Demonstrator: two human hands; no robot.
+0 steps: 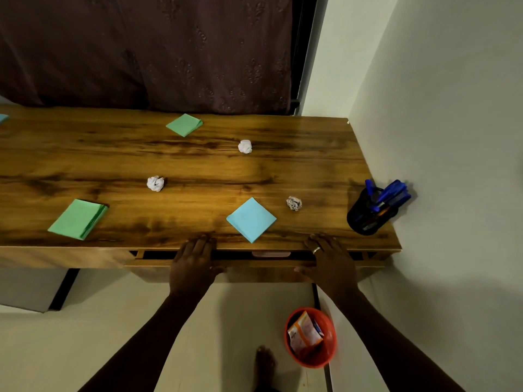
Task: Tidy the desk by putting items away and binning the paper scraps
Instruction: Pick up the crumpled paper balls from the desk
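Both hands lie open on the front of the counter; the left hand and right hand span the slightly open drawer, fingers fairly straight with tips on the counter's edge, thumbs along the drawer front; the blue notepad lies between them, just beyond the fingertips; three paper balls sit farther back; two green notepads lie left; the pen holder stands right; the orange bin stands on the floor below the right forearm.
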